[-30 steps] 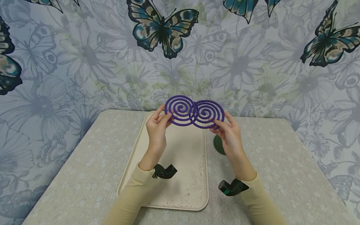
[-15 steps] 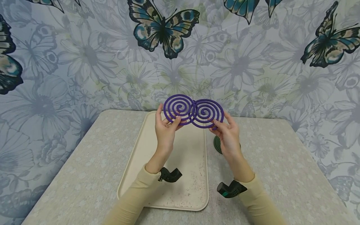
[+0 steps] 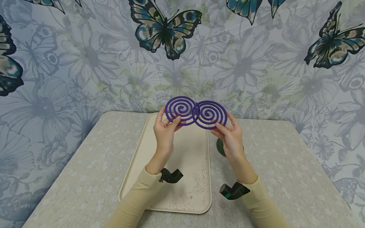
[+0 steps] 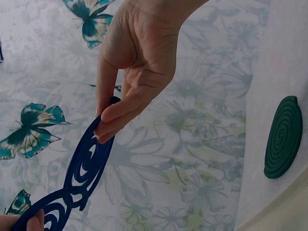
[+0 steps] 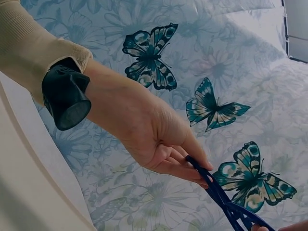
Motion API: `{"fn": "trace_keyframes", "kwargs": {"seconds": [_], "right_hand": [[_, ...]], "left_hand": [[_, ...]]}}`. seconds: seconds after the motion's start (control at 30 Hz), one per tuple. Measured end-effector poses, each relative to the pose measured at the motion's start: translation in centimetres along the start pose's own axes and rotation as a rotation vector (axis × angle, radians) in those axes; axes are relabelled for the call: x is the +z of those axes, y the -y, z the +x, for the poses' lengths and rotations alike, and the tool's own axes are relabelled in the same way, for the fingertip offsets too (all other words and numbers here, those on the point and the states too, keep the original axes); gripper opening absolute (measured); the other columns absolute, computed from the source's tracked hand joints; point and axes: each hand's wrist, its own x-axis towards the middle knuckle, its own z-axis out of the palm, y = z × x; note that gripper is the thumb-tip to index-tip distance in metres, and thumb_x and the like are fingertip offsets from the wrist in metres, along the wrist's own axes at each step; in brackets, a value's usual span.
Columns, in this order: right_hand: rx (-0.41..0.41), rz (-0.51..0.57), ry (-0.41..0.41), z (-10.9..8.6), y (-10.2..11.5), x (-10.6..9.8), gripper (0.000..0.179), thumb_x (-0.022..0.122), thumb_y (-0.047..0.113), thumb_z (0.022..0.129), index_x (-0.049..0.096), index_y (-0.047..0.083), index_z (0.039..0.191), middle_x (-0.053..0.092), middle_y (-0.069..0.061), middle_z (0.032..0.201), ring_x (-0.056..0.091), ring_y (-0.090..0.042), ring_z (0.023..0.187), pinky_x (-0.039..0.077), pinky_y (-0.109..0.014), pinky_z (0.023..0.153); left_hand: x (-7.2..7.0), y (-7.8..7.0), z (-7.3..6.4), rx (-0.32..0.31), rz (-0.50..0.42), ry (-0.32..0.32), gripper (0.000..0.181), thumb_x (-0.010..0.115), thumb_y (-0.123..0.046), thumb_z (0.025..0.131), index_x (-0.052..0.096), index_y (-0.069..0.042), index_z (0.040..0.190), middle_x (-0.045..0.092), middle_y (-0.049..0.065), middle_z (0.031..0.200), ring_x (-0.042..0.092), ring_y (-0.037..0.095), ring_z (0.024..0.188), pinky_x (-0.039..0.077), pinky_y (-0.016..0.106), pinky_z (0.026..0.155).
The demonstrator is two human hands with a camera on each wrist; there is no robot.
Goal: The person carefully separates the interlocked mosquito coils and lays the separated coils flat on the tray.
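Observation:
Two purple mosquito coils, a left one point(image 3: 181, 108) and a right one point(image 3: 209, 114), are held up above the far end of the tray. Their inner edges overlap. My left hand point(image 3: 164, 134) pinches the left coil at its lower left, thumb in front and fingers behind. With thumb and fingers, my right hand point(image 3: 232, 137) pinches the right coil by its lower right edge. The left wrist view shows the right hand point(image 4: 144, 57) gripping a coil's end. In the right wrist view the left hand point(image 5: 149, 127) grips the other end.
A cream tray point(image 3: 182, 177) lies on the grey patterned table point(image 3: 279, 164) under the left arm. Beside it, a green mosquito coil point(image 3: 220, 146) lies partly hidden behind the right hand. Cloth with flowers and butterflies point(image 3: 168, 30) hangs behind the table.
My left hand has shifted right along the left coil, its thumb now further in on the front. The right hand and both coils have barely moved.

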Motion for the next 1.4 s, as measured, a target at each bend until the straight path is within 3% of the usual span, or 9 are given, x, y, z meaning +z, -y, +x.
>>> {"fn": "trace_keyframes", "kwargs": {"seconds": [0.3, 0.47, 0.63, 0.8, 1.07, 1.27, 1.4], "right_hand": [[0.011, 0.034, -0.003, 0.5, 0.5, -0.6, 0.068, 0.054, -0.009, 0.09, 0.026, 0.01, 0.15, 0.074, -0.002, 0.088, 0.07, -0.01, 0.064, 0.058, -0.021, 0.063], [0.016, 0.021, -0.015, 0.7, 0.4, -0.9, 0.069, 0.053, -0.008, 0.091, 0.024, 0.01, 0.15, 0.074, 0.0, 0.085, 0.07, -0.009, 0.064, 0.058, -0.02, 0.063], [0.023, 0.012, -0.02, 1.0, 0.1, -1.0, 0.068, 0.054, -0.008, 0.091, 0.026, 0.009, 0.15, 0.074, 0.0, 0.085, 0.07, -0.009, 0.063, 0.058, -0.02, 0.063], [0.04, -0.008, -0.032, 1.1, -0.3, -1.0, 0.067, 0.054, -0.008, 0.091, 0.026, 0.009, 0.149, 0.073, 0.001, 0.081, 0.069, -0.009, 0.061, 0.058, -0.02, 0.062], [0.066, -0.04, -0.029, 1.5, -0.9, -0.9, 0.069, 0.056, -0.005, 0.091, 0.024, 0.012, 0.151, 0.074, 0.002, 0.083, 0.068, -0.008, 0.061, 0.058, -0.019, 0.064], [0.075, -0.056, -0.052, 1.8, -1.3, -1.0, 0.069, 0.058, -0.003, 0.091, 0.026, 0.012, 0.15, 0.073, 0.002, 0.083, 0.068, -0.008, 0.061, 0.058, -0.019, 0.064], [0.086, -0.072, -0.064, 2.1, -1.7, -1.1, 0.068, 0.058, -0.002, 0.091, 0.028, 0.014, 0.15, 0.073, 0.004, 0.083, 0.068, -0.007, 0.062, 0.058, -0.019, 0.064]], "left_hand": [[-1.0, -0.2, 1.3, 0.002, -0.039, -0.06, 0.067, 0.068, -0.002, 0.086, 0.036, -0.006, 0.145, 0.073, -0.002, 0.088, 0.071, 0.01, 0.065, 0.059, 0.024, 0.072], [-1.8, 0.4, 2.3, 0.003, -0.037, -0.121, 0.065, 0.068, -0.001, 0.085, 0.039, -0.01, 0.143, 0.073, -0.001, 0.085, 0.07, 0.009, 0.063, 0.059, 0.022, 0.068], [-2.9, 2.1, 3.5, -0.033, 0.023, -0.182, 0.064, 0.066, 0.001, 0.086, 0.039, -0.01, 0.143, 0.071, 0.015, 0.101, 0.069, 0.008, 0.066, 0.058, 0.019, 0.066], [-4.6, 4.7, 4.9, -0.065, 0.027, -0.258, 0.062, 0.064, 0.004, 0.086, 0.041, -0.008, 0.142, 0.063, 0.029, 0.116, 0.068, 0.005, 0.068, 0.056, 0.016, 0.063], [-6.7, 7.8, 5.8, -0.084, 0.098, -0.305, 0.052, 0.056, 0.002, 0.092, 0.042, -0.007, 0.141, 0.062, 0.029, 0.115, 0.064, 0.004, 0.068, 0.052, 0.013, 0.058], [-7.8, 9.2, 5.9, -0.132, 0.187, -0.379, 0.052, 0.055, 0.004, 0.091, 0.043, -0.006, 0.14, 0.064, 0.025, 0.104, 0.057, 0.003, 0.061, 0.048, 0.013, 0.052], [-8.3, 9.8, 6.0, -0.163, 0.244, -0.374, 0.054, 0.056, 0.004, 0.09, 0.041, -0.004, 0.141, 0.063, 0.024, 0.102, 0.054, 0.004, 0.057, 0.046, 0.014, 0.05]]}}
